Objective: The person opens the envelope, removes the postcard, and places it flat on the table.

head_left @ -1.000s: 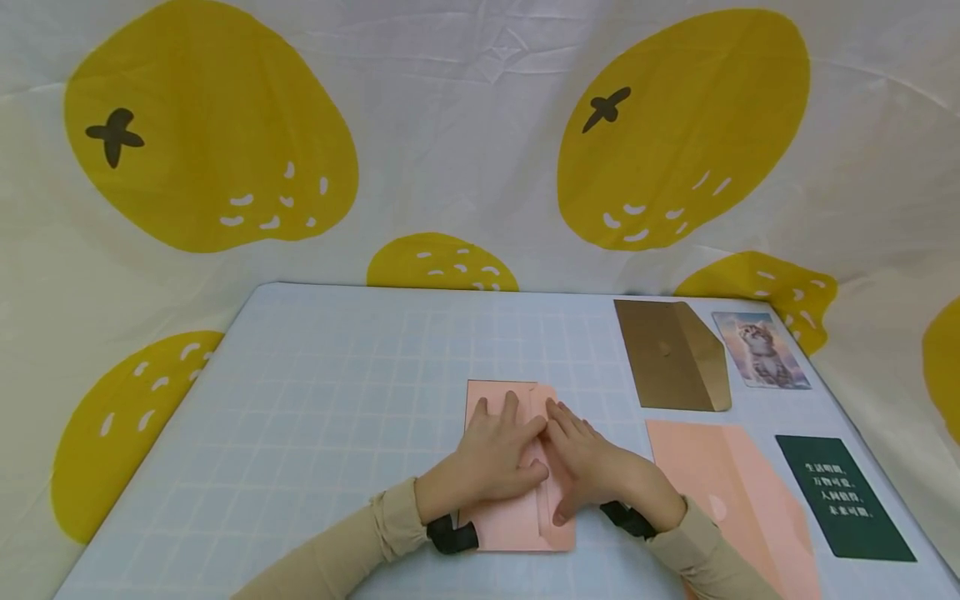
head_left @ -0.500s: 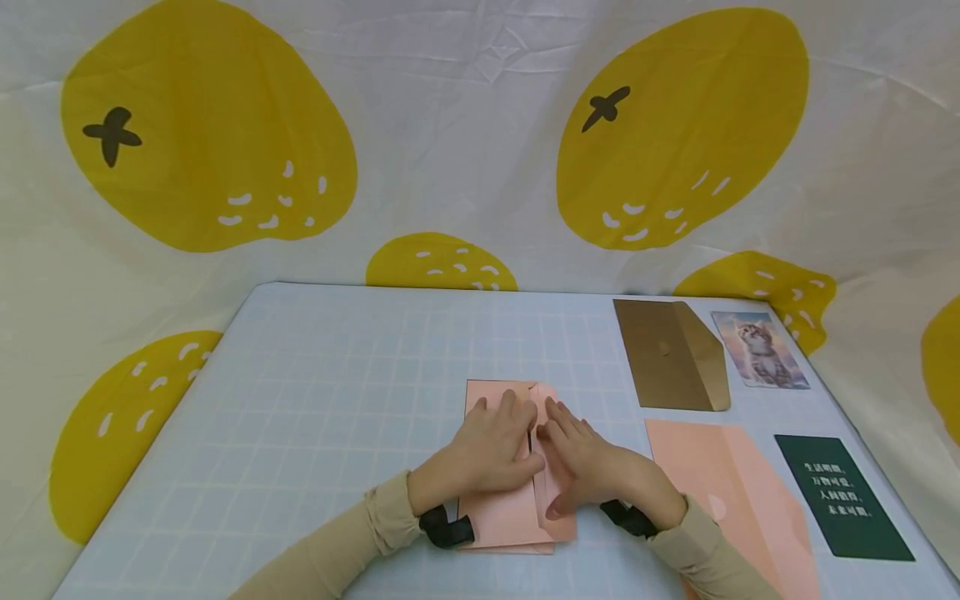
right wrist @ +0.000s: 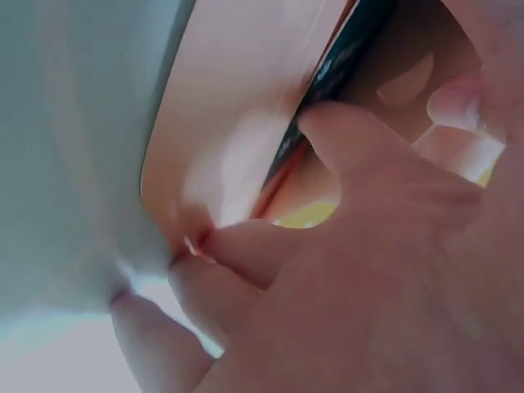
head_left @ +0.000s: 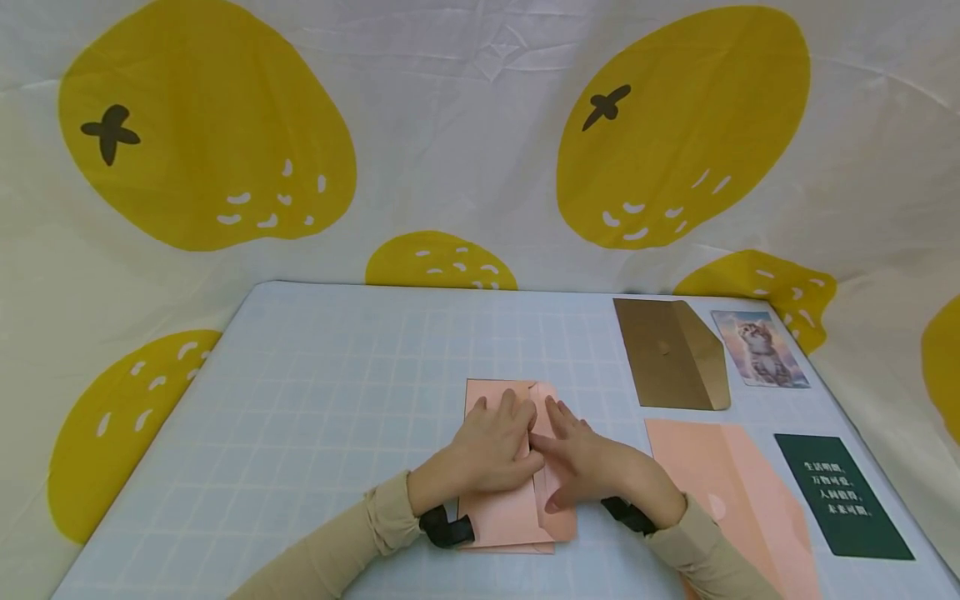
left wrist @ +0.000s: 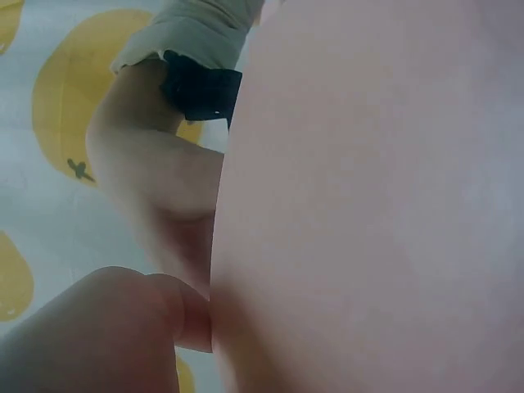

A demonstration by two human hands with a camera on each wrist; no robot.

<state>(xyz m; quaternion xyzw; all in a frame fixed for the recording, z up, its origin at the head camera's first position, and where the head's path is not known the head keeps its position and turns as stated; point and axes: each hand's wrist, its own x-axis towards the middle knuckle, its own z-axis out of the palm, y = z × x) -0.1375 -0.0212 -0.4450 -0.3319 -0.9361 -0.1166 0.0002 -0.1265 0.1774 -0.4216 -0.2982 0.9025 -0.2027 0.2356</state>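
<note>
A pink envelope (head_left: 498, 521) lies upright in front of me, its flap (head_left: 558, 527) spread to the right. My left hand (head_left: 483, 450) lies across the body and grips the edge of its upper layer, which stands slightly raised along the opening. My right hand (head_left: 600, 462) rests on the flap with fingers spread, the index fingertip reaching the opening. In the right wrist view a dark card (right wrist: 332, 74) with pale marks shows inside the opening, right at that fingertip. Pink paper (left wrist: 368, 205) fills much of the left wrist view.
To the right lie a second pink envelope (head_left: 712, 458) and a dark green card (head_left: 832, 537) with white writing. Farther back are a gold-brown envelope (head_left: 648, 371) and a kitten picture card (head_left: 761, 354). A patterned cloth (head_left: 465, 150) rises behind the table (head_left: 337, 375).
My left index finger has curled in at the opening and the envelope's upper layer has shifted left and lifted. My right index finger has moved left to the opening.
</note>
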